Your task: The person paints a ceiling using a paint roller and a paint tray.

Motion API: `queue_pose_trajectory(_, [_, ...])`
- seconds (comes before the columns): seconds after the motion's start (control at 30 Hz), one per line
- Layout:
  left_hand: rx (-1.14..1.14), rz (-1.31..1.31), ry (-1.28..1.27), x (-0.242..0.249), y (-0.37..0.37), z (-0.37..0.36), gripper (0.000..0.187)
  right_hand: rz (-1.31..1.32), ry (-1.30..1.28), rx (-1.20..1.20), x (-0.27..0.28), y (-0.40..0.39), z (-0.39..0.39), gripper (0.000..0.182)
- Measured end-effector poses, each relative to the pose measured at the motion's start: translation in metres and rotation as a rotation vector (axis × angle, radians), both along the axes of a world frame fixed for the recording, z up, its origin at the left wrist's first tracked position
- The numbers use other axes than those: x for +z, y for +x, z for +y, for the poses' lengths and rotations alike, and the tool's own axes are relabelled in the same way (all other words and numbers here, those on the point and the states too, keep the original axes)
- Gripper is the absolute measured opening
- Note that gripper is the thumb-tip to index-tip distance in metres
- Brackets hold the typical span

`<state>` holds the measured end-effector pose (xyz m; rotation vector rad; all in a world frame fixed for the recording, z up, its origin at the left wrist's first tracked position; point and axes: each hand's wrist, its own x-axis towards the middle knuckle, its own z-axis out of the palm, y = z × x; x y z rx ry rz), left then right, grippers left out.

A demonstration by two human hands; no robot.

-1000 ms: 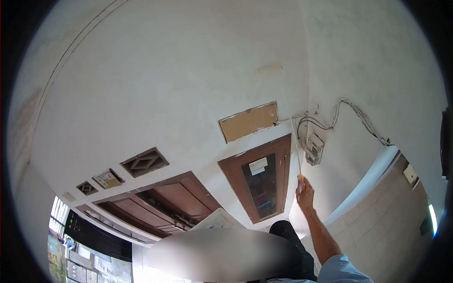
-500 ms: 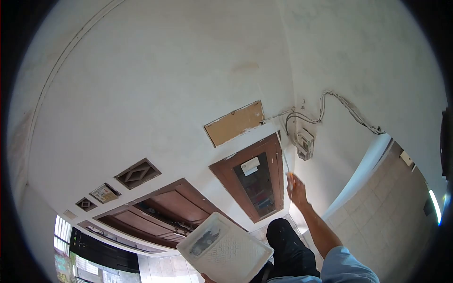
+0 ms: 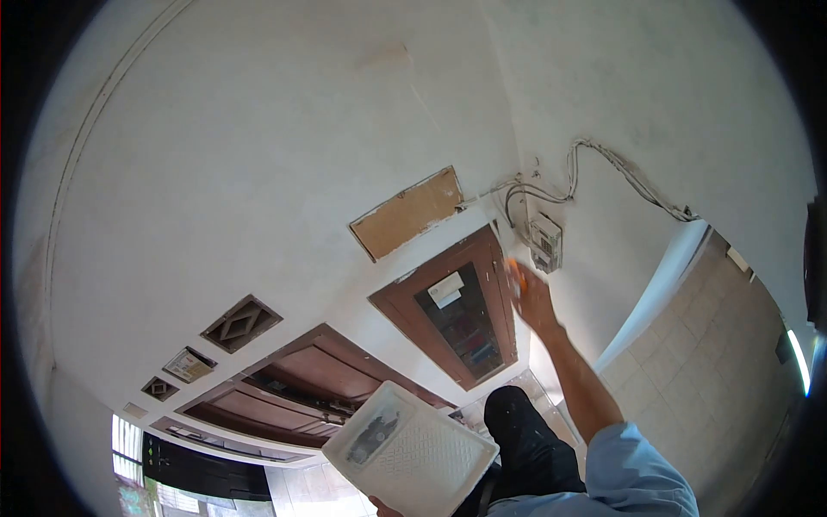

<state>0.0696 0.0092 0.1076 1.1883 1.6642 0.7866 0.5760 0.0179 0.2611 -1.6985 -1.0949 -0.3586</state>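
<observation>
My left hand [image 3: 384,507] shows only at the bottom edge, its fingers closed under the rim of a white paint tray [image 3: 431,452]. The tray is tilted, with a ribbed slope and a dark grey patch in its well. My right hand [image 3: 536,303] is raised, fingers wrapped round an orange-handled tool [image 3: 518,276]. It is beside the right edge of a brown wooden window frame [image 3: 399,303], close to the white wall. The tool's working end is too blurred to make out.
An electric meter [image 3: 545,243] with loose cables [image 3: 571,172] is fixed near the corner above my right hand. A tan board [image 3: 407,214] is set in the wall. Brown double doors [image 3: 319,366] and vents [image 3: 241,323] lie to the left. Tiled floor [image 3: 689,345] extends right.
My right hand has moved up along the window frame's edge with the orange-handled tool. The view has shifted slightly. The tray remains in my left hand, almost unmoved.
</observation>
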Motion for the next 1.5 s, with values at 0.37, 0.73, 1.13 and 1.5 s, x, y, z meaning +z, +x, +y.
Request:
queue_pose_trajectory(0.37, [-0.002, 0.021, 0.004, -0.003, -0.014, -0.01, 0.082, 0.109, 0.015, 0.039, -0.011, -0.006, -0.018, 0.032])
queue_pose_trajectory(0.73, [0.027, -0.011, 0.001, -0.001, -0.009, -0.007, 0.082, 0.287, 0.021, 0.04, -0.094, -0.04, -0.024, 0.039])
queue_pose_trajectory(1.13, [0.02, -0.012, -0.037, 0.005, 0.001, 0.003, 0.082, 0.113, 0.147, 0.003, 0.046, 0.038, 0.052, 0.035])
queue_pose_trajectory(1.5, [0.042, -0.028, -0.074, 0.001, 0.002, -0.001, 0.082, 0.066, 0.125, 0.077, -0.047, 0.006, 0.027, 0.052])
